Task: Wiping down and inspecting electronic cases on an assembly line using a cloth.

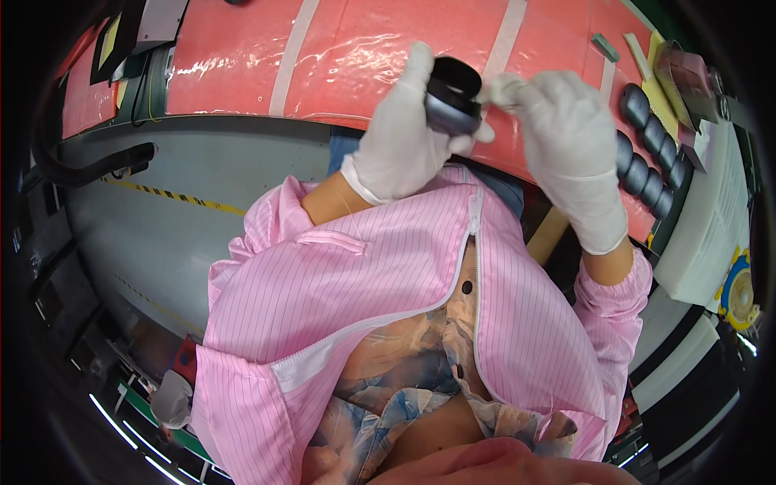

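Observation:
My left hand (396, 141), in a white glove, grips a small dark blue-grey rounded case (451, 115). The case is tilted over the near edge of the red-covered bench (347, 69), and a black hollow shows at its upper end. The left thumb points up along its side. Just right of the case is my right hand (570, 133), also gloved, with thumb and fingers pinched together at the case's edge. Its fingertips are blurred, and whatever they pinch is too small or hidden to make out.
Two rows of similar dark rounded pieces (643, 174) lie on the bench at the right. Beyond them are a small green block (605, 47) and a clear plastic container (687, 73). White stacked material (703, 226) stands far right. A black curved tube (121, 162) juts in at left.

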Action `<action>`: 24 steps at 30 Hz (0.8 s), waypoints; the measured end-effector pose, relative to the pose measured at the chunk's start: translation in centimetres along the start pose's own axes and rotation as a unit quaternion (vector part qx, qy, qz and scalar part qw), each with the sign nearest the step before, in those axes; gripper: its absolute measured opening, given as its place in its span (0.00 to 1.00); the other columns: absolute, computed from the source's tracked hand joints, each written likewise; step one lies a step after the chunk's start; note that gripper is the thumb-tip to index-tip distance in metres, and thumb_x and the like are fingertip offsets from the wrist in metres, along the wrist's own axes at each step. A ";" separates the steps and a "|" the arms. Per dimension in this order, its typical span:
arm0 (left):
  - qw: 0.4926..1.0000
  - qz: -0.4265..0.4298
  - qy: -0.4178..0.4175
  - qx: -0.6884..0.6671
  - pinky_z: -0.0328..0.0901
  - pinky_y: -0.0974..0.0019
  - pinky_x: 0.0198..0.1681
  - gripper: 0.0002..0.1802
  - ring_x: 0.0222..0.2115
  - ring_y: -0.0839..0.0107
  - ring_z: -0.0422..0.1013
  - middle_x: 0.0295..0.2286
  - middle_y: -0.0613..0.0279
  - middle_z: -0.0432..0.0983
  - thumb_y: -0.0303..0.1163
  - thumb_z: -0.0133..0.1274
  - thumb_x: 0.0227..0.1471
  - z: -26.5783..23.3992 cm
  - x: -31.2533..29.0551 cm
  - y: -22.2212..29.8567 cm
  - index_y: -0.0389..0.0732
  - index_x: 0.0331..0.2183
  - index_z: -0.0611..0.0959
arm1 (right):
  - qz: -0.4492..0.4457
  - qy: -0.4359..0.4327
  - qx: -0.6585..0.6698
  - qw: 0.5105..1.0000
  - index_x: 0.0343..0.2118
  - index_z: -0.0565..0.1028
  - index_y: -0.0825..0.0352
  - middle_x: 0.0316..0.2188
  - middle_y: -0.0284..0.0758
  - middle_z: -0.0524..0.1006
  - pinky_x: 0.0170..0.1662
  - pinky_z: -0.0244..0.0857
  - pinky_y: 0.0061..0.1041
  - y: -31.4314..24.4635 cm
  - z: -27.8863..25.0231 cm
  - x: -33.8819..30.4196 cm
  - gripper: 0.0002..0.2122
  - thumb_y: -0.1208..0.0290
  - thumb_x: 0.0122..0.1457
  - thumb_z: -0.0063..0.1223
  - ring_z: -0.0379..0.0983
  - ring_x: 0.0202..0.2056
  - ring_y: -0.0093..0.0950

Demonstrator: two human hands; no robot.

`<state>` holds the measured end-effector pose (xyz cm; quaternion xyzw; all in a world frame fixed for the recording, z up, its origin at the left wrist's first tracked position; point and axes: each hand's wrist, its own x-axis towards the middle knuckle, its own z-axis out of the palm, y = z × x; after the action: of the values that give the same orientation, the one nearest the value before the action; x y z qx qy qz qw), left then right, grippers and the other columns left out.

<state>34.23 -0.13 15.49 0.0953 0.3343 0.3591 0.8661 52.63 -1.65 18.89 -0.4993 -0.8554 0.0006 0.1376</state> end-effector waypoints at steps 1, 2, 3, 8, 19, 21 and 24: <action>0.998 -0.019 -0.013 -0.054 0.64 0.70 0.22 0.35 0.26 0.59 0.74 0.33 0.49 0.75 0.59 0.27 0.62 -0.9 0.2 0.6 0.35 0.38 0.73 | -0.004 -0.001 0.002 1.000 0.34 0.76 0.62 0.29 0.34 0.73 0.36 0.65 0.35 0.6 0.1 -0.4 0.11 0.79 0.45 0.57 0.70 0.30 0.36; 0.996 -0.039 -0.030 -0.075 0.64 0.69 0.22 0.36 0.27 0.59 0.74 0.34 0.48 0.75 0.59 0.26 0.62 -1.1 0.3 0.9 0.34 0.38 0.73 | 0.039 0.003 0.035 0.999 0.35 0.76 0.63 0.30 0.35 0.73 0.36 0.66 0.35 1.3 0.0 -0.8 0.10 0.79 0.48 0.57 0.70 0.30 0.37; 0.993 -0.058 -0.047 -0.095 0.65 0.69 0.23 0.37 0.28 0.58 0.74 0.35 0.47 0.75 0.60 0.26 0.62 -1.2 0.4 1.1 0.34 0.38 0.74 | 0.081 0.008 0.068 0.994 0.36 0.75 0.64 0.30 0.36 0.73 0.36 0.66 0.35 1.7 0.0 -1.0 0.09 0.80 0.50 0.56 0.71 0.31 0.38; 0.989 -0.081 -0.038 -0.122 0.66 0.69 0.24 0.38 0.29 0.58 0.74 0.34 0.47 0.75 0.61 0.26 0.61 -0.9 0.0 1.9 0.34 0.38 0.74 | 0.099 0.021 0.088 0.991 0.41 0.75 0.66 0.40 0.42 0.75 0.46 0.68 0.31 1.6 0.7 -2.4 0.14 0.82 0.50 0.55 0.73 0.44 0.39; 0.997 -0.060 -0.036 -0.039 0.67 0.71 0.24 0.36 0.26 0.62 0.74 0.32 0.54 0.76 0.60 0.29 0.61 -0.9 -0.1 1.6 0.36 0.37 0.75 | -0.058 0.095 0.114 0.987 0.36 0.77 0.63 0.33 0.34 0.73 0.42 0.66 0.31 0.9 2.1 2.5 0.13 0.77 0.44 0.58 0.71 0.38 0.33; 0.998 -0.008 -0.062 -0.014 0.66 0.71 0.23 0.34 0.25 0.64 0.74 0.30 0.57 0.76 0.59 0.28 0.62 -0.4 -0.1 1.2 0.37 0.37 0.75 | -0.153 0.085 0.076 0.982 0.34 0.78 0.61 0.30 0.33 0.72 0.40 0.66 0.31 0.1 1.9 4.2 0.13 0.75 0.41 0.58 0.71 0.37 0.31; 0.999 -0.012 -0.051 -0.012 0.62 0.71 0.22 0.32 0.24 0.66 0.73 0.28 0.58 0.76 0.57 0.28 0.63 -0.4 0.2 1.3 0.38 0.37 0.74 | -0.163 0.068 -0.044 0.983 0.28 0.78 0.59 0.26 0.29 0.71 0.41 0.65 0.27 -0.1 1.8 4.6 0.12 0.65 0.36 0.59 0.71 0.36 0.28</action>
<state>33.35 0.87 15.62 0.0989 0.2865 0.3473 0.8874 49.96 2.43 18.23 -0.3572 -0.9134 -0.0936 0.1710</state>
